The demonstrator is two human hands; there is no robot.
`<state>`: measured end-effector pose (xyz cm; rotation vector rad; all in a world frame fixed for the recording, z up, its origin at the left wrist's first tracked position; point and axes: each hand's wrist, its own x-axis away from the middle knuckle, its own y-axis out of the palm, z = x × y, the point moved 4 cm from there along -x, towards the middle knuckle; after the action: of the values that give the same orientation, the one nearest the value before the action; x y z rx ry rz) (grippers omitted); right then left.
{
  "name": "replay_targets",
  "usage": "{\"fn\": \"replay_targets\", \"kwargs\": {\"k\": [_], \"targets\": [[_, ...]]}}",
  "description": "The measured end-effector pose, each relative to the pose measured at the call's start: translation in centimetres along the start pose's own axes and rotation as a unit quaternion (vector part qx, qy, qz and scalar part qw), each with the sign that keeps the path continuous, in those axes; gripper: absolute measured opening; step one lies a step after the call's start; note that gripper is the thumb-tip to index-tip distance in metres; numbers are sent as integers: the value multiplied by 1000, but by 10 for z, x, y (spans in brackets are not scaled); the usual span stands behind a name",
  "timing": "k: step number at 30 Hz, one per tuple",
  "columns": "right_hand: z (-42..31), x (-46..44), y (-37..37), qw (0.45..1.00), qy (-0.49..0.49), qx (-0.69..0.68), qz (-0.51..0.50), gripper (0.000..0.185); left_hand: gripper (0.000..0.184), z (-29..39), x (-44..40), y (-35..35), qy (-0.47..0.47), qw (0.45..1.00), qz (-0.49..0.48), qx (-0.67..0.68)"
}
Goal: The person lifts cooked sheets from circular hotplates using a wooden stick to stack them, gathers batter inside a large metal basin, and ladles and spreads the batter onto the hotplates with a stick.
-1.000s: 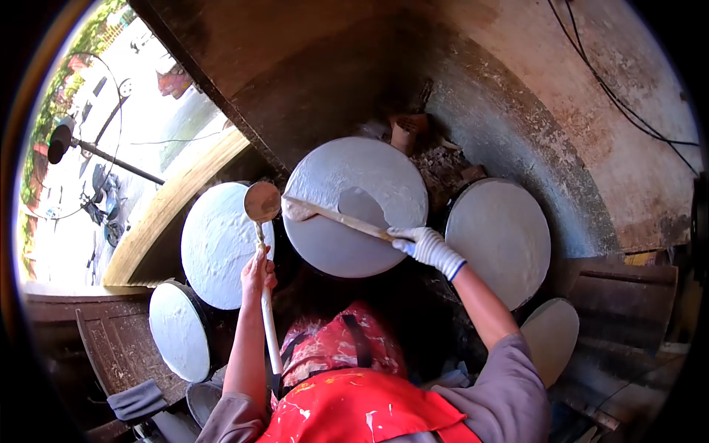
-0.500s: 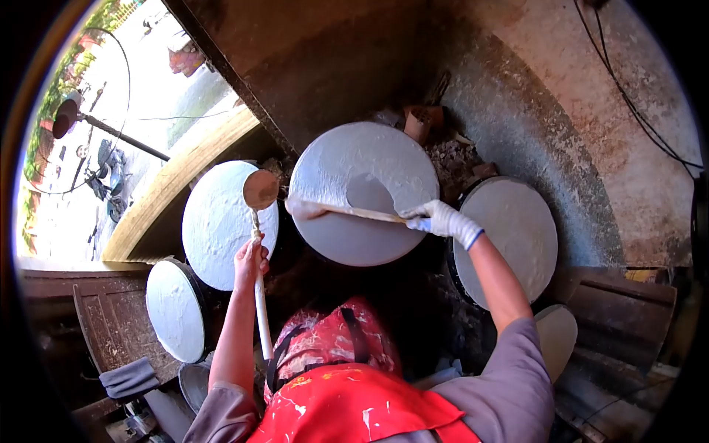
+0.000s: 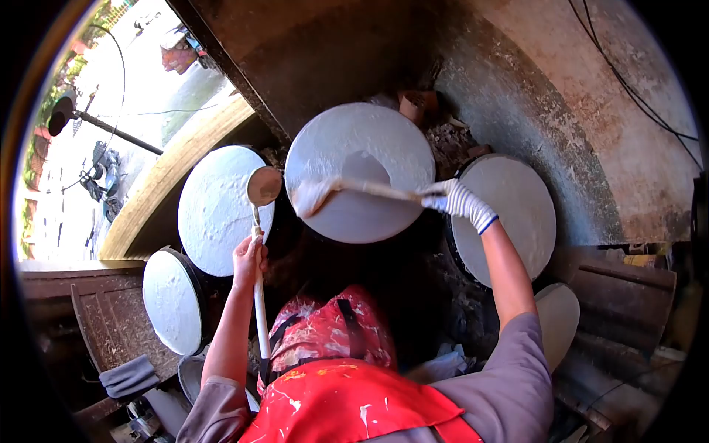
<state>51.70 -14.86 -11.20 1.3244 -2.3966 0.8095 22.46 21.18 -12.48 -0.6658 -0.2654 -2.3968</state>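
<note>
In the head view my bare left hand (image 3: 249, 258) is closed around the pale handle of a long-handled ladle (image 3: 264, 186), held upright with its round brown head at the top. My right hand (image 3: 459, 204), in a white knitted glove, grips the end of a wooden-handled tool (image 3: 377, 190). The tool's pale, coated head is blurred and lies over the left side of the middle drum (image 3: 369, 221). White, wet-looking material tops that drum, with a greyer rounded patch near its centre. Whether the tool's head touches the surface, I cannot tell.
Two white-topped drums stand at the left, a larger one (image 3: 214, 214) and a smaller one (image 3: 171, 303). Another drum (image 3: 509, 221) is at the right, beside a stained wall (image 3: 532, 133). A brown pot (image 3: 418, 105) sits behind the middle drum. A curved pale ledge (image 3: 177, 170) borders the bright outdoors.
The tool in my right hand has shifted slightly right, its head now more tilted and over the drum instead of at its left rim. The ladle stays nearly in place. The view has tipped slightly.
</note>
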Motion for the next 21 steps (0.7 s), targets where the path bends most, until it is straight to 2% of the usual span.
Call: {"fn": "replay_targets", "kwargs": {"k": [1, 2, 3, 5, 6, 7, 9, 10, 11, 13, 14, 15, 17, 19, 21], "targets": [[18, 0, 0, 993, -86, -30, 79, 31, 26, -3, 8, 1, -3, 1000, -2, -1], [31, -1, 4, 993, -79, -20, 81, 31, 25, -4, 13, 5, -1, 1000, -15, -23], [24, 10, 16, 992, -102, -11, 77, 31, 25, -3, 19, 9, 1, 999, -28, -44], [11, 37, 35, 999, -16, -45, -17, 30, 24, -2, 34, 14, 7, 997, -47, -63], [16, 45, 35, 998, -61, -24, -5, 30, 24, -2, 41, 15, -4, 995, -58, -82], [23, 52, 38, 998, -61, -25, -3, 30, 23, -2, 47, 17, -14, 992, -70, -100], [37, 73, 39, 971, -24, -155, 181, 31, 21, -2, 55, 18, -26, 992, -76, -100], [39, 83, 49, 974, -56, -91, 202, 32, 21, -5, 56, 19, -25, 990, -102, -95], [39, 90, 65, 985, -66, -18, 159, 33, 21, -6, 56, 21, -24, 987, -130, -91], [39, 111, 101, 982, 4, -138, 127, 35, 22, -4, 56, 25, -33, 981, -153, -110], [36, 124, 107, 979, -18, -77, 186, 33, 24, -1, 55, 28, -22, 977, -178, -118], [11, 140, 112, 978, 51, 19, 199, 37, 26, 2, 54, 29, -12, 971, -201, -126], [3, 144, 165, 939, -23, -179, 292, 42, 28, 24, 65, 31, 18, 971, -224, -86], [-30, 126, 232, 872, -9, -363, 329, 42, 35, 48, 75, 28, 63, 967, -245, -12], [-80, 83, 284, 820, -19, -450, 353, 41, 38, 62, 75, 20, 87, 968, -229, 43]]}}
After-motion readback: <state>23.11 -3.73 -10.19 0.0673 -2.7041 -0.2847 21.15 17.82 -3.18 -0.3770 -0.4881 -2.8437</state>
